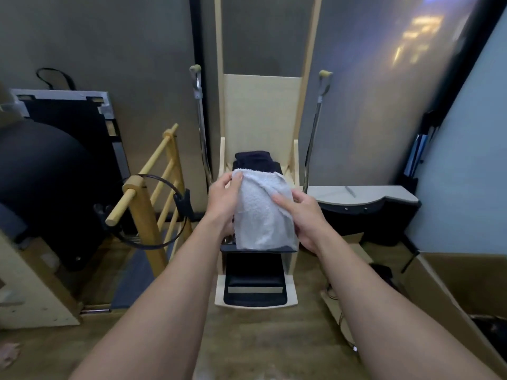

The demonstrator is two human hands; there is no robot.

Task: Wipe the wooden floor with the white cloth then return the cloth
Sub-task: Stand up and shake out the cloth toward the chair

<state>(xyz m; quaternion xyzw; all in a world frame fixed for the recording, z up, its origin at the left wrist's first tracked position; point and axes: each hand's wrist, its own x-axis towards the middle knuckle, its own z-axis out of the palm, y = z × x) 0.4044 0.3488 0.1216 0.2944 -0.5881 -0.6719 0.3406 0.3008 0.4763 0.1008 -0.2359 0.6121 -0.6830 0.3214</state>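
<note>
Floor (260, 346) nearest: brown wood, bare between the two forearms, no wet streak made out.

Both arms reached forward to the cloth (263, 212), which is held up over the black seat (258, 249) of a pale wooden frame (260, 105), its lower edge at the seat's near rim. Whether it rests on the seat cannot be told.

Left hand (223, 204): the far-left corner is pinched between thumb and fingers. Right hand (304, 215): closed on the right edge, fingers laid across the face. A two-sided hold, judged to keep the cloth flat and folded while it is lifted off or set back at its place; which of the two cannot be told.

Cloth: white terry, nubby, folded to a rough rectangle, slightly rumpled at the far edge, not visibly soiled.

Beyond it, a dark folded fabric (253, 159) on the seat.
</note>
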